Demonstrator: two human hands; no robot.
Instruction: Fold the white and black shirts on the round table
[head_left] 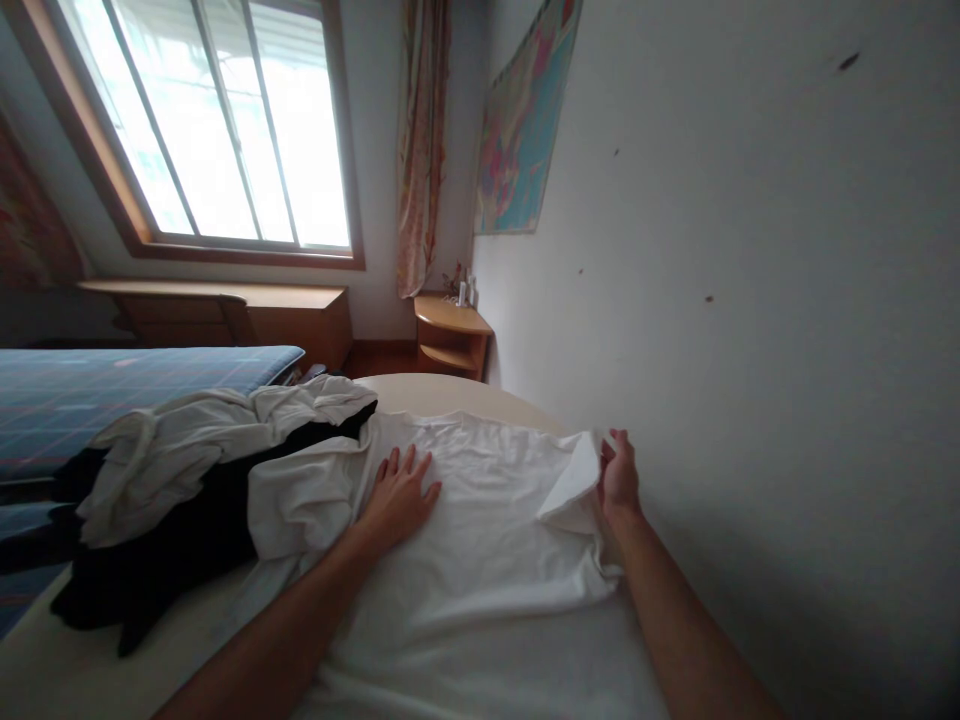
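Note:
A white T-shirt (480,540) lies spread on a cream-coloured rounded surface (450,388). Flat on its left part rests my left hand (401,497), fingers spread. At the shirt's right edge my right hand (619,475) has its fingers closed on the sleeve, which is partly lifted and folded over towards the middle. The fingertips of that hand are partly hidden. Just left of the shirt, a heap of black clothing (180,540) and crumpled white clothing (187,440) touches its left sleeve.
A white wall (735,400) runs close along the right side. To the left is a bed with a blue plaid cover (135,375). Farther back stand a wooden desk (300,298) below the window and a small corner shelf (454,315).

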